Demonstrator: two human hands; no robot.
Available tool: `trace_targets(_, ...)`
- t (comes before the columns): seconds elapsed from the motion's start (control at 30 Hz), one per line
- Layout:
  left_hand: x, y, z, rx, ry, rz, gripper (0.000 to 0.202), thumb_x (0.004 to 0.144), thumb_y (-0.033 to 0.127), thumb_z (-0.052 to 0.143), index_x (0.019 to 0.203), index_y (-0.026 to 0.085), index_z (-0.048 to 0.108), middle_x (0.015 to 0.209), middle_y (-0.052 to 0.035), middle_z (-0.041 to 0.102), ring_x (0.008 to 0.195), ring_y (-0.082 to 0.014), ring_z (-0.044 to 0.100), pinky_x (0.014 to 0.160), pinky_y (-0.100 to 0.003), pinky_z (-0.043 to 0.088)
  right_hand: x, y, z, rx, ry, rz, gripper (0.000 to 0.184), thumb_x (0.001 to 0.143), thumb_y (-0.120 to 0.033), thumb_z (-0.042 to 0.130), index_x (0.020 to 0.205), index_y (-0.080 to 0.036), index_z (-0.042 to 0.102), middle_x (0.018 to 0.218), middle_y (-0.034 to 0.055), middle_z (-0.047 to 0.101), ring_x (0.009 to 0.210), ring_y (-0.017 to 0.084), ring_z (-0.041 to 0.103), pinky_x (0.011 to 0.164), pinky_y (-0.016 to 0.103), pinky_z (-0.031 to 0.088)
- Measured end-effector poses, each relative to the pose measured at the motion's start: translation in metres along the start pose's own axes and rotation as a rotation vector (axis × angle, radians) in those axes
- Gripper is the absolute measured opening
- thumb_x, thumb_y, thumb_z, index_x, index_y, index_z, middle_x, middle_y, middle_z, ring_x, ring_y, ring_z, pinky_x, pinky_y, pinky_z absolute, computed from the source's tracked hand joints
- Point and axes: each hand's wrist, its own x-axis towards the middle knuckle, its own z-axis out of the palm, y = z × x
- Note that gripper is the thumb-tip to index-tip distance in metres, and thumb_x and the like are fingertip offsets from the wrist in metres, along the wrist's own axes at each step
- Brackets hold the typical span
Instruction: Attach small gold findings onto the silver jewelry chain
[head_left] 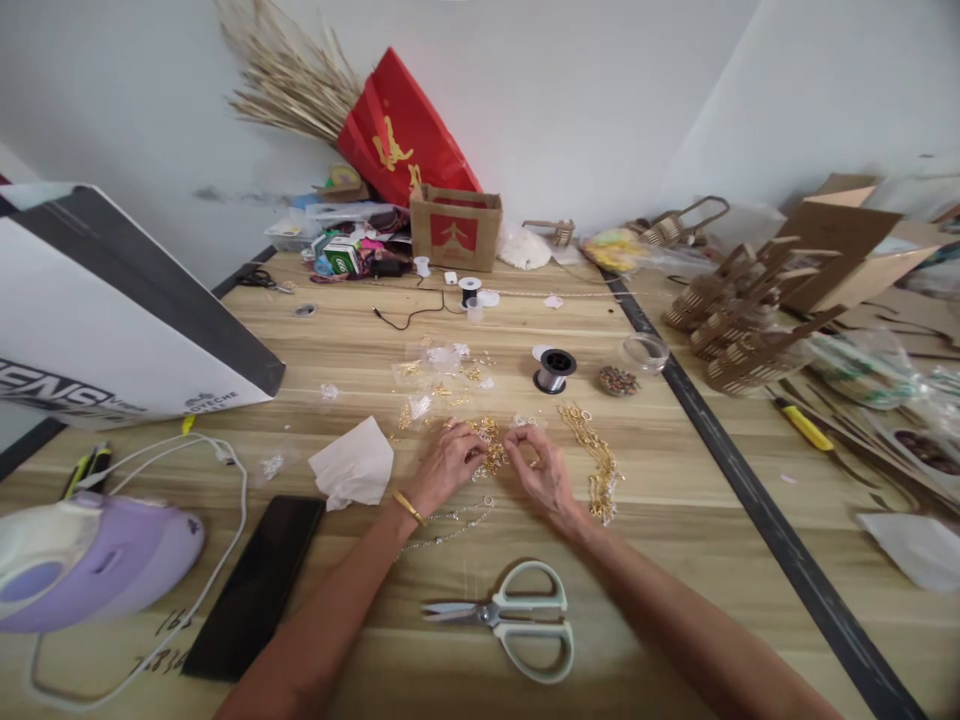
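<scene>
Both my hands rest on a wooden table [675, 520] over a small heap of gold jewellery findings [489, 446]. My left hand [448, 464], with a gold bangle on the wrist, has its fingers curled and pinched at the heap. My right hand [541, 468] pinches thumb and forefinger together just right of it; what it holds is too small to name. A silver chain [450, 524] trails below my left wrist. A row of gold chain pieces [596, 462] lies right of my right hand.
Scissors [510, 616] lie near the front edge. A black phone [256, 584], a white tissue [354, 466], a purple device [90, 560] with a white cable, a wire spool [555, 368], a bead dish [618, 380] and wooden baskets [739, 330] surround the hands.
</scene>
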Motion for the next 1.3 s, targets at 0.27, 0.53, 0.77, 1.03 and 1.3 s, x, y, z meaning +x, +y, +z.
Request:
trace_targets(0.27,-0.001,-0.005,0.001,0.025,0.055,-0.034,0.017,0.086,0.014,0.057,0.097,0.018,0.070,0.088,-0.0055,0.057,0.094,-0.0210,0.051,0.086,-0.036,0.046,0.009,0.016,0.005,-0.089,0.037,-0.018,0.013,0.088,-0.029,0.050,0.081,-0.021,0.057,0.075,0.0019,0.061,0.072,0.017,0.057,0.068,0.030,0.046)
trace_targets(0.53,-0.002,-0.009,0.001,0.024,0.036,-0.034,0.012,0.085,0.015,0.058,0.085,0.016,0.070,0.087,-0.0058,0.057,0.091,-0.0206,0.052,0.084,-0.034,0.045,0.009,0.020,0.003,-0.044,-0.020,0.010,0.013,0.088,-0.029,0.050,0.080,-0.021,0.056,0.074,0.0016,0.061,0.070,0.016,0.057,0.066,0.029,0.046)
trace_targets(0.77,0.000,-0.010,-0.008,-0.032,0.039,-0.071,0.016,0.086,0.012,0.057,0.075,0.015,0.068,0.078,-0.0053,0.066,0.085,-0.0195,0.056,0.085,-0.034,0.044,0.010,0.021,0.003,-0.029,-0.024,0.050,0.013,0.086,-0.031,0.051,0.080,-0.021,0.057,0.073,0.0010,0.061,0.069,0.015,0.057,0.065,0.028,0.046)
trace_targets(1.03,0.001,-0.010,-0.007,-0.189,0.099,-0.167,0.009,0.080,0.009,0.063,0.080,0.014,0.071,0.081,-0.0060,0.071,0.082,-0.0183,0.063,0.076,-0.029,0.048,0.011,0.018,0.002,-0.011,-0.031,0.055,0.015,0.087,-0.031,0.052,0.079,-0.020,0.057,0.072,0.0006,0.060,0.067,0.015,0.056,0.062,0.027,0.045)
trace_targets(1.3,0.000,-0.014,-0.006,-0.296,0.144,-0.233,0.008,0.076,0.010,0.066,0.078,0.016,0.071,0.081,-0.0040,0.073,0.078,-0.0171,0.066,0.075,-0.029,0.050,0.010,0.021,0.003,0.012,-0.037,0.090,0.015,0.086,-0.033,0.053,0.079,-0.020,0.058,0.073,0.0015,0.061,0.067,0.015,0.057,0.063,0.028,0.046)
